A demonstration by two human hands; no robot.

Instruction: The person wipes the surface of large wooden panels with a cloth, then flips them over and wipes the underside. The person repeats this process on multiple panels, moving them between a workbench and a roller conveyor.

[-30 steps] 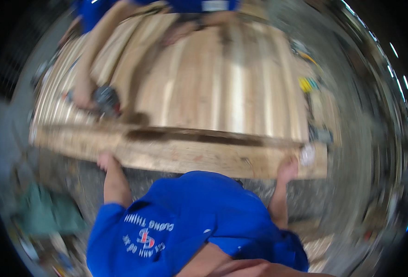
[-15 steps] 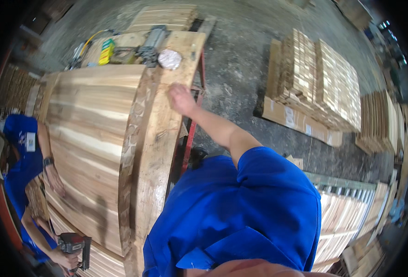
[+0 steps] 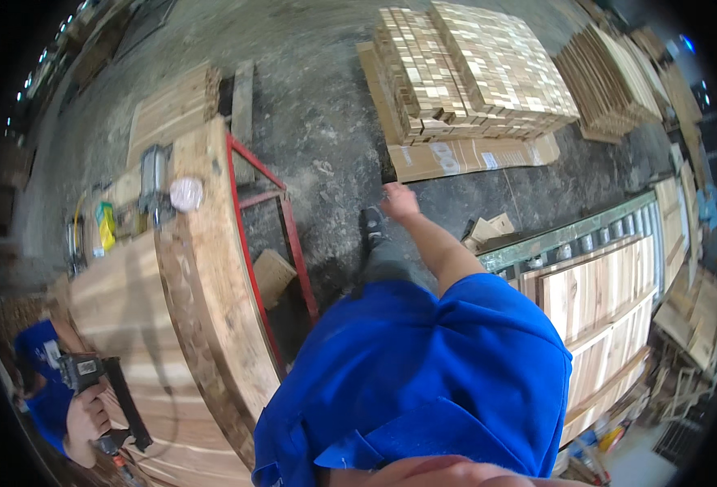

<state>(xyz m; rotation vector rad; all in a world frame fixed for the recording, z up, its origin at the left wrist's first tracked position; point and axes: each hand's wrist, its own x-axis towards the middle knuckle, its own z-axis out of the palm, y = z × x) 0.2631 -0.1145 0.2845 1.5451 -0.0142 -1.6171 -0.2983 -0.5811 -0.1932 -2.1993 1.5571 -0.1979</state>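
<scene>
My right hand point(image 3: 400, 201) hangs over the grey floor, its fingers loosely bent and nothing visible in them. It is apart from everything, nearest to the brown cardboard sheet point(image 3: 476, 157) under the stacked wood blocks. My left hand is out of the picture. To my left stands a wooden workbench point(image 3: 212, 219) on a red metal frame point(image 3: 289, 235). A large striped wood panel point(image 3: 131, 300) lies on it. A co-worker's hand point(image 3: 89, 415) grips a black nail gun point(image 3: 123, 398) at the panel's near left.
A metal clamp-like tool point(image 3: 155, 174), a round pale disc point(image 3: 186, 195) and a yellow-green package point(image 3: 105, 225) sit on the bench's far end. Stacked wood blocks point(image 3: 488, 65) stand ahead. At right, a green-edged roller conveyor point(image 3: 569, 235) adjoins wood panels point(image 3: 598, 284). My shoe point(image 3: 370, 226) is on the floor.
My right hand has left the bench top and swung right over the floor. My view has turned right, so bench and panel sit farther left. The co-worker's nail gun appears higher and tilted differently.
</scene>
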